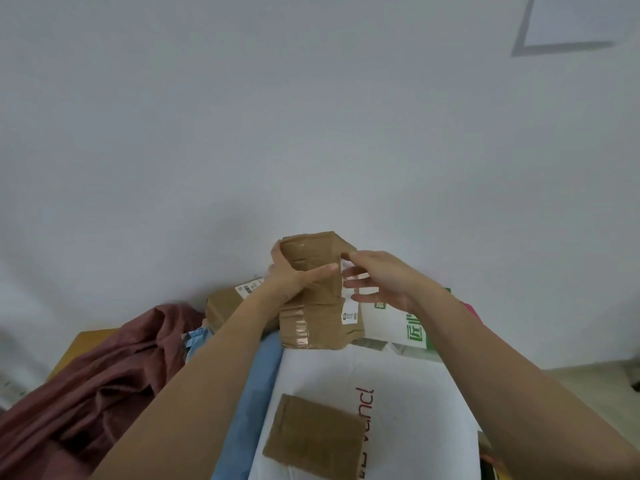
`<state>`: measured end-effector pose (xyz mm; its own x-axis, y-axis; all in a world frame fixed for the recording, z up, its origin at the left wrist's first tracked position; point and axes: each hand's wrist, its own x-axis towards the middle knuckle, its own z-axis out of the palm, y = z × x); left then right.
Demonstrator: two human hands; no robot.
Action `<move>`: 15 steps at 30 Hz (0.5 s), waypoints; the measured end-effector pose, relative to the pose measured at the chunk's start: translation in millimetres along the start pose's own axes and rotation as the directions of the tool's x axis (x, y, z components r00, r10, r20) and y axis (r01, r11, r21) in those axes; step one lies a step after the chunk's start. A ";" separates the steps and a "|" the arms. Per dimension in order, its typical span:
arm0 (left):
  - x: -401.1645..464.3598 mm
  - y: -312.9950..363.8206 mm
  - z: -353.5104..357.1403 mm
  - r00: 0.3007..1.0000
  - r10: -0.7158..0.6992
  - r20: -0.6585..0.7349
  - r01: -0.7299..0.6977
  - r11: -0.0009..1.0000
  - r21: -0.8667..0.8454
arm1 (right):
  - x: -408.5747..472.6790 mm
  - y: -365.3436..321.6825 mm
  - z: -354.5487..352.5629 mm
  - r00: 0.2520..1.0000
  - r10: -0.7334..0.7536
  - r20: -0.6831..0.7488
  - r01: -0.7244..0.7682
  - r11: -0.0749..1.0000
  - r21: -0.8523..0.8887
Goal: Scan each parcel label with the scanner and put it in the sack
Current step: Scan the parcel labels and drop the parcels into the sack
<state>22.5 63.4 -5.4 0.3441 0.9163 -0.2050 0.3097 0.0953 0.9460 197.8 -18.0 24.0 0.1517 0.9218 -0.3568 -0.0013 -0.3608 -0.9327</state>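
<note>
A tall brown cardboard parcel [313,258] wrapped in tape stands upright over the pile, with a small white label low on its right side. My left hand [291,277] grips it, thumb across the near face and fingers round the far left edge. Close to the parcel's right side is my right hand [375,280], its fingers spread and relaxed, holding nothing. Another brown parcel [228,303] with a white label lies behind my left forearm. A flat brown parcel [313,433] lies on a white mailer bag [408,403]. No scanner or sack can be made out.
A white box with green print [398,323] sits at the right of the pile. A blue bag [252,393] lies under my left forearm and a dark red cloth [104,368] is heaped on the left over a wooden surface [79,344]. A plain wall rises behind.
</note>
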 end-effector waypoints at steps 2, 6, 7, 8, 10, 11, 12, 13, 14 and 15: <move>2.8 9.1 7.1 0.997 -0.004 -0.079 0.010 0.997 0.071 | -6.7 -5.3 -3.8 0.998 -0.062 -0.009 0.061 0.997 -0.053; 7.3 18.6 23.8 0.993 -0.021 -0.115 0.031 0.996 0.086 | -19.8 -5.8 -16.2 0.995 -0.097 0.034 0.099 0.992 -0.073; 8.3 17.6 27.3 0.993 -0.023 -0.114 0.031 0.997 0.065 | -21.4 -3.2 -19.4 0.995 -0.102 0.019 0.103 0.992 -0.067; 8.5 16.0 30.3 0.994 -0.029 -0.107 0.029 1.000 0.001 | -22.0 0.0 -22.8 0.993 -0.113 -0.026 0.111 0.992 -0.059; 4.8 14.2 34.7 0.996 -0.041 -0.077 0.021 0.970 -0.243 | -20.4 7.8 -33.7 0.976 -0.125 -0.178 0.114 0.991 -0.069; 0.8 14.5 35.8 0.997 -0.048 -0.060 0.023 0.930 -0.368 | -19.8 12.8 -41.2 0.964 -0.108 -0.241 0.091 0.992 -0.082; -3.2 15.4 35.8 0.998 -0.053 -0.042 0.028 0.885 -0.466 | -20.1 17.9 -48.9 0.961 -0.069 -0.267 0.051 0.996 -0.074; -7.2 16.2 35.5 0.998 -0.058 -0.027 0.035 0.843 -0.536 | -21.6 23.3 -56.1 0.966 -0.012 -0.259 0.003 0.999 -0.036; -10.6 17.0 36.1 0.998 -0.067 -0.016 0.044 0.806 -0.590 | -23.9 28.7 -62.7 0.972 0.051 -0.229 -0.046 0.999 0.025; -13.8 16.9 37.1 0.997 -0.078 -0.012 0.053 0.774 -0.631 | -26.3 33.3 -68.3 0.977 0.105 -0.185 -0.088 0.991 0.097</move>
<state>55.8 38.0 4.1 0.3082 0.9107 -0.2750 -0.3018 0.3677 0.8796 261.3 -63.9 6.0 0.3314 0.8365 -0.4365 -0.1101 -0.4252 -0.8984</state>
